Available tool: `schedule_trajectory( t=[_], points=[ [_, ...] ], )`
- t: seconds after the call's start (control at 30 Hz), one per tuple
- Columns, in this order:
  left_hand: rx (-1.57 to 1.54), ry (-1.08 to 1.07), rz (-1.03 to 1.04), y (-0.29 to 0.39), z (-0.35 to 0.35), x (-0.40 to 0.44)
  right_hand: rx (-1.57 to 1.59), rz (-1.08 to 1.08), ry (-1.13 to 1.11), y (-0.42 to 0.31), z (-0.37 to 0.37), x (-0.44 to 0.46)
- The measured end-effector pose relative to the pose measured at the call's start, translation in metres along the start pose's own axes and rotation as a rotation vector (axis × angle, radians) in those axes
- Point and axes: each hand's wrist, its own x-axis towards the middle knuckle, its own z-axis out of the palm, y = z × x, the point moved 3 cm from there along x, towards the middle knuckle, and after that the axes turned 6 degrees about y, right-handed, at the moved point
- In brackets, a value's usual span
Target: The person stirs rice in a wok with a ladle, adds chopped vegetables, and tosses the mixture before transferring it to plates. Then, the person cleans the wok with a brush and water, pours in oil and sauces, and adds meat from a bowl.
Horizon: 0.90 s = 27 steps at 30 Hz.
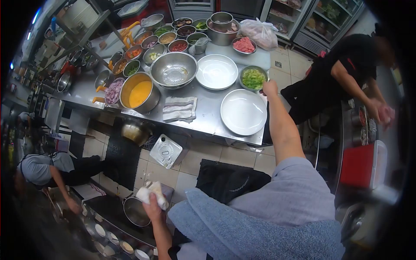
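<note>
My right hand point(269, 89), arm stretched out over the steel counter point(208, 106), is closed at the rim of a metal bowl point(242, 84) of chopped green vegetables point(253, 79). The fingertips are partly hidden. Close beside that bowl are two large white plates, the nearer plate point(243, 112) by the counter's front edge and the farther plate point(216, 71) behind it. Down at my side, my left hand point(151, 210) grips a crumpled white cloth point(152, 195). A metal pan point(137, 211) lies below and left of this hand.
A big metal bowl point(174, 80), a pot point(149, 102) of yellow liquid and a folded striped towel point(179, 108) sit on the counter, with several ingredient containers behind. One co-worker point(338, 82) stands at right, another point(47, 169) at left. A square tin point(166, 151) is below the counter.
</note>
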Motion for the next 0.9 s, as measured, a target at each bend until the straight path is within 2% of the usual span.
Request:
schedule_trajectory(
  t=[0.03,0.07,0.1,0.17,0.23,0.27,0.37,0.4,0.47,0.57,0.63,0.7,0.77,0.83,0.9],
  points=[
    [0.040,-0.014,0.002,-0.004,0.006,0.005,-0.015,-0.084,0.100,-0.010,-0.009,-0.003],
    [0.021,-0.064,-0.017,-0.006,0.012,0.009,-0.112,-0.255,0.129,-0.023,-0.021,-0.008],
    [0.015,-0.054,-0.010,-0.006,0.021,0.014,-0.106,-0.266,0.122,-0.041,-0.032,-0.022],
    [0.006,-0.104,0.005,-0.005,0.038,0.021,-0.040,-0.442,0.032,-0.077,-0.049,-0.061],
    [0.122,-0.176,0.010,0.016,0.067,0.029,0.009,-0.505,-0.199,-0.100,-0.039,-0.090],
    [0.135,-0.223,0.056,0.025,0.084,0.035,0.005,-0.519,-0.246,-0.109,-0.027,-0.103],
    [0.159,-0.367,0.240,0.036,0.126,0.067,0.010,-0.719,-0.637,-0.141,0.028,-0.159],
    [0.129,-0.371,0.239,0.043,0.137,0.071,0.002,-0.839,-0.701,-0.154,0.043,-0.185],
    [0.055,-0.338,0.168,0.044,0.145,0.078,0.008,-0.883,-0.848,-0.173,0.076,-0.233],
    [-0.064,-0.282,0.021,0.037,0.114,0.071,-0.010,-1.074,-1.016,-0.189,0.130,-0.299],
    [-0.126,-0.156,0.040,0.040,0.078,0.052,-0.078,-1.163,-1.125,-0.203,0.146,-0.348],
    [-0.238,0.028,0.105,0.034,0.030,0.037,-0.042,-1.153,-1.292,-0.201,0.173,-0.401],
    [-0.240,0.153,0.114,0.018,-0.020,0.016,-0.044,-1.282,-1.332,-0.193,0.194,-0.455],
    [-0.228,0.240,0.024,0.018,-0.065,-0.023,0.089,-1.294,-1.518,-0.181,0.210,-0.515],
    [-0.172,0.476,0.133,-0.002,-0.110,-0.061,0.020,-1.279,-1.679,-0.162,0.219,-0.575]
  ],
)
